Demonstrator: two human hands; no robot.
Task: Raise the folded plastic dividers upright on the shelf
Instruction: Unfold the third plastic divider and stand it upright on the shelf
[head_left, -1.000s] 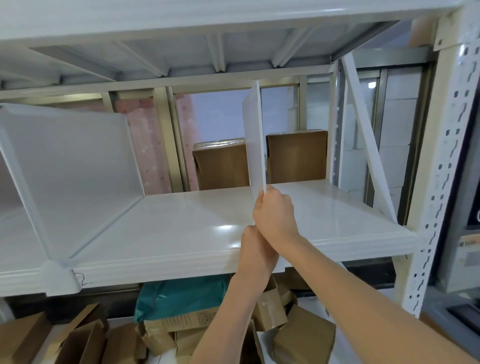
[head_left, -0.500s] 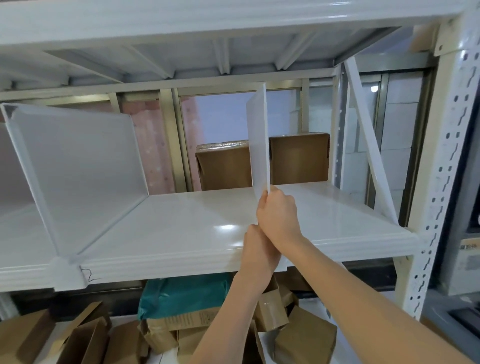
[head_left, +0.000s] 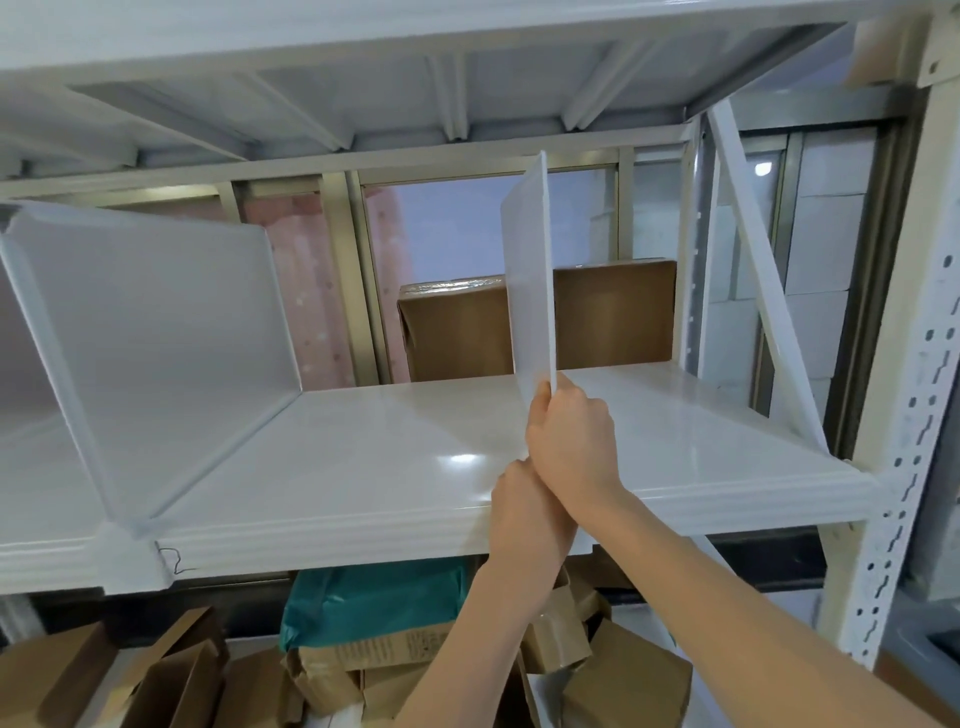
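gripping the near lower edge of a thin white divider panel (head_left: 530, 280), the right hand (head_left: 571, 441) is closing fingers and thumb around it so the sheet is standing almost vertical over the middle of the shelf (head_left: 363, 467), seen nearly edge-on. the left hand (head_left: 530, 514) is tucking in just below and behind the right one at the shelf's front lip, probably steadying the panel's base, though its fingers are hidden and i cannot tell whether it is gripping anything. the panel is looking like smooth, slightly translucent plastic, flat and stiff with a rounded top corner. the shelf surface is glossy and white, catching a light spot. to the left, another divider (head_left: 150, 332) is already standing up, leaning outward with a folded crease along its foot. brown cartons (head_left: 613, 317) are sitting behind the rack.
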